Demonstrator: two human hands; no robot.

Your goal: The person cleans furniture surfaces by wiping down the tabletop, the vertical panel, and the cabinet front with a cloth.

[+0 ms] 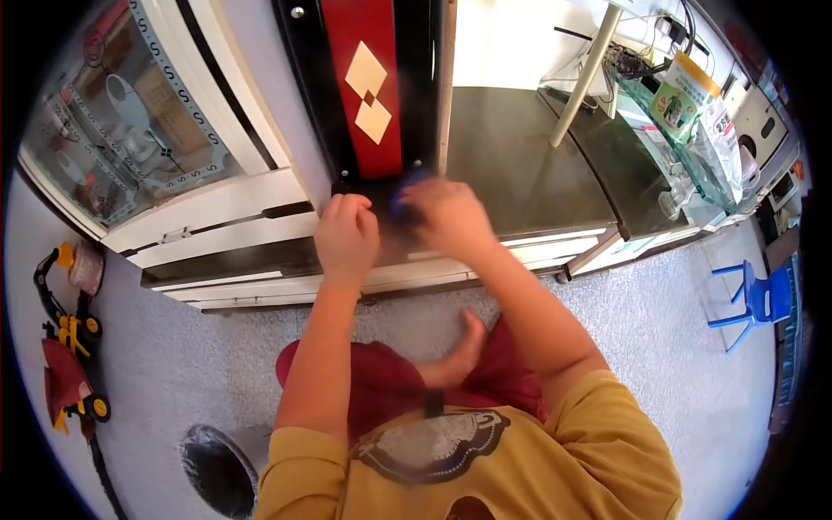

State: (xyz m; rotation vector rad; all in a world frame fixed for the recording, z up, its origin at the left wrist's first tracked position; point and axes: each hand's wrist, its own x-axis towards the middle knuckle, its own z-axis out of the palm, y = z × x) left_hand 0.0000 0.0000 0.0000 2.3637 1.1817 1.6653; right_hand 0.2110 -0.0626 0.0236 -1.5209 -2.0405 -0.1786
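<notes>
My left hand (347, 236) is at the dark cabinet ledge, its fingers curled together, with a tiny red spot at the fingertips; what it holds is too small to name. To its right, my right hand (446, 217) is closed around a dark blue object (406, 198), blurred by motion and partly hidden by the fingers. Both hands are just below the black and red panel (371, 104) with two cream diamonds. The hands are apart from each other.
A glass-fronted cabinet (130, 130) stands at the left, above toy diggers (74, 347) and a lined bin (217, 468) on the floor. On the right are a dark countertop (520, 173), a pole (588, 76), a yellow-lidded tub (683, 100), cables and a blue chair (764, 295).
</notes>
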